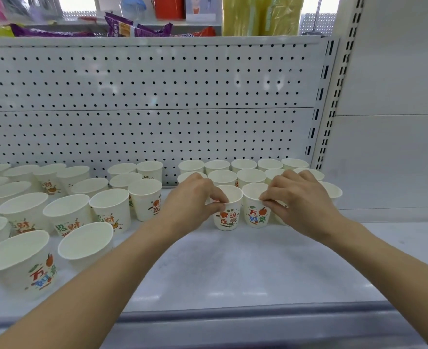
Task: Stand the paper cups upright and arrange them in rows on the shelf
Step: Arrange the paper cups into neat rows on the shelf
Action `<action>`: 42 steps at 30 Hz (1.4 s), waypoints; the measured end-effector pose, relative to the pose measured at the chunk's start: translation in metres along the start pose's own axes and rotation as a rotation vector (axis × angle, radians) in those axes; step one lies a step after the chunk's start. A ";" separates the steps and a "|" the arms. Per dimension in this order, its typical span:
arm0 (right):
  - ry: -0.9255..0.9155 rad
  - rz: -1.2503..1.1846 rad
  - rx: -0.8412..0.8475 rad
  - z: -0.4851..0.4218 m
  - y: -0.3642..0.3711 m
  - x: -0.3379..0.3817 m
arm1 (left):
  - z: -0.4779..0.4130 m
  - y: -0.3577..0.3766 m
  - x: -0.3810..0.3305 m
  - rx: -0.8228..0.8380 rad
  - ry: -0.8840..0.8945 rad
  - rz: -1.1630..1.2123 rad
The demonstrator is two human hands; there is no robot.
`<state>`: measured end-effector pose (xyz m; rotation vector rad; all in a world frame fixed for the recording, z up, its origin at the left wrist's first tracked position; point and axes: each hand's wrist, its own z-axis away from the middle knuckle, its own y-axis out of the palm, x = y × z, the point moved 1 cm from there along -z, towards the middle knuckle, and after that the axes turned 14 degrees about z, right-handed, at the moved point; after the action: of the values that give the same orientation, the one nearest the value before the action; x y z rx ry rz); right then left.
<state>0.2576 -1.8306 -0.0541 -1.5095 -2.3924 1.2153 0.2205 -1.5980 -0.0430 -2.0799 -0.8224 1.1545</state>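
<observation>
White paper cups with orange and green print stand upright on the white shelf. At the back right, several cups form tidy rows. My left hand pinches the rim of one front cup. My right hand pinches the rim of the cup beside it. Both cups rest upright on the shelf, side by side. My right hand hides part of another cup behind it.
Many more upright cups stand loosely across the left half of the shelf. A perforated back panel rises behind. A slotted upright bounds the right side. Snack packets lie on the shelf above.
</observation>
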 end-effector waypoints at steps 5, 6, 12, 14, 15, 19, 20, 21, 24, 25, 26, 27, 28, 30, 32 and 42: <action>-0.004 0.013 0.001 -0.001 0.001 0.000 | 0.002 0.001 -0.007 0.000 0.000 -0.067; -0.005 0.015 0.003 -0.001 0.001 0.000 | 0.002 0.001 -0.008 -0.003 0.002 -0.085; -0.004 0.014 0.023 -0.002 0.000 0.001 | 0.002 0.002 -0.011 -0.030 0.032 -0.170; -0.004 0.014 0.015 -0.001 0.000 0.003 | 0.003 0.001 -0.011 -0.041 0.037 -0.171; 0.002 0.014 0.010 0.000 -0.001 0.003 | 0.003 0.000 -0.011 -0.040 0.038 -0.172; 0.033 -0.015 -0.003 -0.006 -0.008 0.014 | 0.018 -0.009 -0.015 -0.066 0.079 -0.201; 0.025 -0.037 -0.014 -0.011 -0.010 0.020 | 0.025 -0.015 -0.015 -0.089 0.092 -0.194; 0.013 -0.066 -0.025 -0.018 -0.012 0.028 | 0.034 -0.022 -0.015 -0.110 0.100 -0.188; -0.044 -0.202 -0.028 -0.040 -0.015 0.065 | 0.070 -0.056 -0.006 -0.162 0.105 -0.174; -0.070 -0.254 -0.016 -0.047 -0.016 0.080 | 0.083 -0.071 0.000 -0.184 0.094 -0.160; -0.099 -0.306 -0.003 -0.053 -0.017 0.096 | 0.096 -0.087 0.007 -0.209 0.075 -0.135; -0.130 -0.359 0.014 -0.059 -0.019 0.111 | 0.108 -0.104 0.013 -0.230 0.038 -0.105; -0.162 -0.414 0.036 -0.064 -0.022 0.126 | 0.119 -0.119 0.021 -0.244 -0.010 -0.073; -0.221 -0.541 0.083 -0.071 -0.028 0.155 | 0.135 -0.145 0.036 -0.248 -0.106 -0.021; -0.274 -0.648 0.109 -0.075 -0.034 0.182 | 0.140 -0.158 0.049 -0.229 -0.155 -0.022; -0.260 -0.478 0.019 -0.058 -0.037 0.223 | 0.094 -0.140 0.070 -0.034 -0.095 -0.135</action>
<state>0.1401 -1.6287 -0.0659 -0.7335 -2.6667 1.3668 0.1372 -1.4385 -0.0128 -1.9762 -1.0178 1.1803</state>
